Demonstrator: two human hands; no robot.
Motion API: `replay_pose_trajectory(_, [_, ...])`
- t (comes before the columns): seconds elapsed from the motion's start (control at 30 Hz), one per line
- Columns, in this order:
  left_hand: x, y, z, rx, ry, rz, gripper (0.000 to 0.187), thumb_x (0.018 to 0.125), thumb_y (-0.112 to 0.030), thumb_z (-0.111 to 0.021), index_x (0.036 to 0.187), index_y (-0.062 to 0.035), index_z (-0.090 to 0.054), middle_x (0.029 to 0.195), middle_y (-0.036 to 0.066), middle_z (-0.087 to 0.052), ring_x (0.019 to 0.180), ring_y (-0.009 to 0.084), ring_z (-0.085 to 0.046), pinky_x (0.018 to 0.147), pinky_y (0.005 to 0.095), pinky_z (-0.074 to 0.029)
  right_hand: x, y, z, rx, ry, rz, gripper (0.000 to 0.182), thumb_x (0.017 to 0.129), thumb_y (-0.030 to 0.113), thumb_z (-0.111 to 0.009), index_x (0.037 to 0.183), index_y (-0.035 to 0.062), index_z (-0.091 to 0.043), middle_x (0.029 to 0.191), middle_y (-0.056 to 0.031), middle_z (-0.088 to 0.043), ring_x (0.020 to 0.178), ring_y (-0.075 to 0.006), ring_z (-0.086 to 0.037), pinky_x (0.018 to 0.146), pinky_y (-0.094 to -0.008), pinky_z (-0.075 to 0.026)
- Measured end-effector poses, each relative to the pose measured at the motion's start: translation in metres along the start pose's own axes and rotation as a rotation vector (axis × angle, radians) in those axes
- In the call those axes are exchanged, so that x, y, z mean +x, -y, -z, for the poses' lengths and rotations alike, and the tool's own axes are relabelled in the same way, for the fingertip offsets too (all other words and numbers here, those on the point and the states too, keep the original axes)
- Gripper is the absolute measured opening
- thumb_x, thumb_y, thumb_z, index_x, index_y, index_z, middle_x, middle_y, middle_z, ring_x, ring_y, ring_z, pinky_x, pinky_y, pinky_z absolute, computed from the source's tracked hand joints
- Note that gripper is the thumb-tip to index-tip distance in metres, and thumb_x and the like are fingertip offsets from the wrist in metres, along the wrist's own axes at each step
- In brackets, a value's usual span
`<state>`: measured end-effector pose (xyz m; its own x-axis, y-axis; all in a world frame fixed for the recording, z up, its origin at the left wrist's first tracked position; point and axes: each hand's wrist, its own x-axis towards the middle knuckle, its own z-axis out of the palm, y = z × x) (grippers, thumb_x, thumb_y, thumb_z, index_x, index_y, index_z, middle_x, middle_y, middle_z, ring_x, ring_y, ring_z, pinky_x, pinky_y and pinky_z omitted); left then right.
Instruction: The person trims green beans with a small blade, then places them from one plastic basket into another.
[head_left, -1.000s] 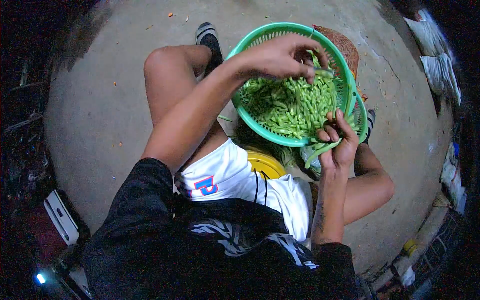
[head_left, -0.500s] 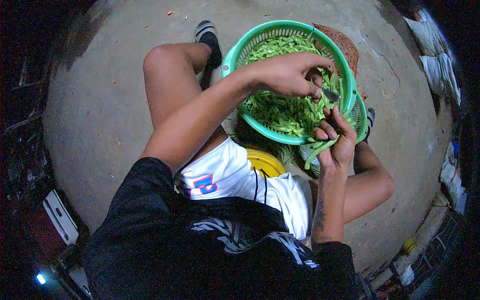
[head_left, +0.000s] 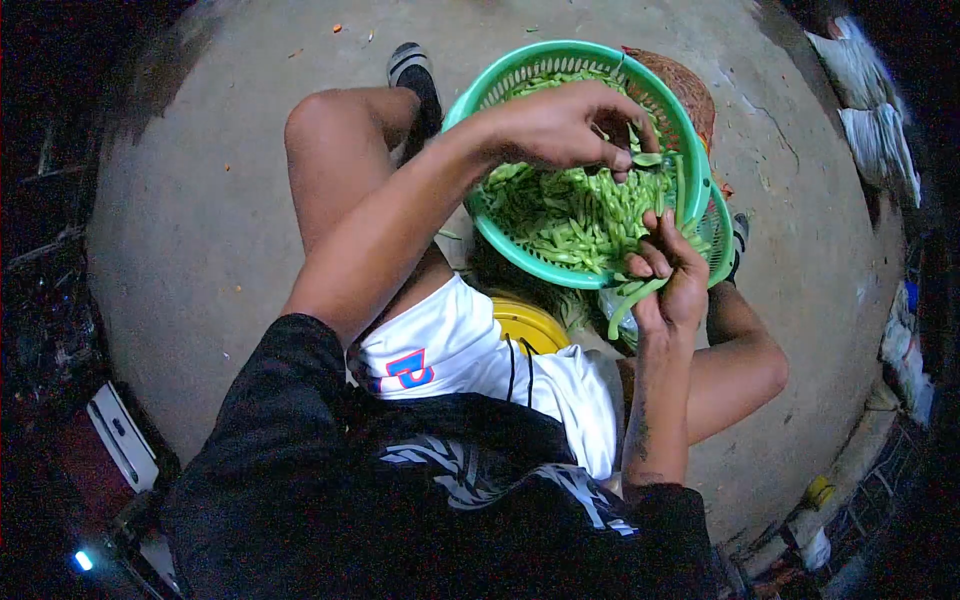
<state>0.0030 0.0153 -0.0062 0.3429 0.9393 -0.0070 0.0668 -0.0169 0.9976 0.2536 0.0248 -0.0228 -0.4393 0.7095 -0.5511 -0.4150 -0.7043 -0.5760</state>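
My left hand (head_left: 565,125) is over a green plastic basket (head_left: 530,266), its thumb and fingers pinched on a small dark-bladed knife, mostly hidden now. A bean piece (head_left: 648,159) shows at the fingertips. My right hand (head_left: 680,280), at the basket's near right rim, has its fingers curled round several long green beans (head_left: 622,315). One bean (head_left: 681,190) rises from this hand toward the left hand; the others' ends stick out below the palm. Many cut bean pieces (head_left: 570,220) lie in the basket.
Behind the basket lies a reddish-brown sack (head_left: 680,85). Under its right side shows a second green basket (head_left: 722,235). A yellow round container (head_left: 530,322) sits between my legs, on a concrete floor (head_left: 200,220). White sacks (head_left: 880,150) lie at the right edge.
My left hand has moved slightly up and left from the right hand, and the blade has turned mostly out of sight. The right hand keeps its hold, nearly still.
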Motion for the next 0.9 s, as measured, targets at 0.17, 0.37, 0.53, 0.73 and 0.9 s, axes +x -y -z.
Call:
replay_pose_trajectory(0.17, [0.000,0.000,-0.015,-0.055,0.062,0.027,0.033,0.089,-0.004,-0.066,0.122,-0.0033,-0.062,0.093,0.005,-0.068,0.086,0.0119,-0.064,0.080,0.0278,-0.050,0.005,-0.004,0.007,0.022,0.038,-0.011,0.017,0.100,0.014,-0.063,0.115,0.0054,-0.063,0.099,-0.0079,-0.072,0.050,-0.0016,-0.039,0.051,-0.0208,-0.037])
replay_pose_trajectory(0.37, [0.001,0.012,0.006,-0.067,0.048,0.021,0.033,0.091,-0.007,-0.067,0.124,-0.0045,-0.060,0.092,0.004,-0.066,0.085,0.0121,-0.063,0.079,0.0282,-0.050,-0.002,-0.003,-0.002,-0.016,0.030,0.015,0.017,0.101,0.015,-0.063,0.115,0.0048,-0.063,0.097,-0.0062,-0.072,0.051,-0.0016,-0.039,0.051,-0.0206,-0.036])
replay_pose_trajectory(0.53, [-0.005,0.000,-0.015,-0.081,0.148,0.053,0.038,0.091,-0.008,-0.070,0.127,-0.0065,-0.058,0.092,0.004,-0.067,0.086,0.0125,-0.064,0.077,0.0296,-0.050,-0.001,-0.006,0.000,0.021,0.082,-0.006,0.018,0.101,0.015,-0.063,0.116,0.0042,-0.062,0.096,-0.0056,-0.071,0.051,-0.0017,-0.039,0.051,-0.0207,-0.036])
replay_pose_trajectory(0.73, [-0.006,0.003,0.014,-0.079,-0.002,0.020,0.035,0.093,-0.010,-0.070,0.126,-0.0023,-0.061,0.096,0.005,-0.067,0.084,0.0126,-0.063,0.075,0.0284,-0.052,-0.006,-0.002,-0.010,0.005,0.087,-0.052,0.019,0.104,0.018,-0.059,0.117,0.0042,-0.062,0.092,-0.0027,-0.068,0.050,-0.0018,-0.039,0.050,-0.0208,-0.037])
replay_pose_trajectory(0.9, [-0.002,0.006,0.007,-0.162,0.032,0.030,0.036,0.093,-0.010,-0.071,0.127,-0.0025,-0.061,0.087,0.003,-0.066,0.078,0.0104,-0.062,0.069,0.0266,-0.050,-0.002,-0.002,-0.005,0.071,0.246,-0.151,0.023,0.106,0.023,-0.056,0.119,0.0046,-0.062,0.090,-0.0010,-0.064,0.050,-0.0017,-0.039,0.050,-0.0208,-0.037])
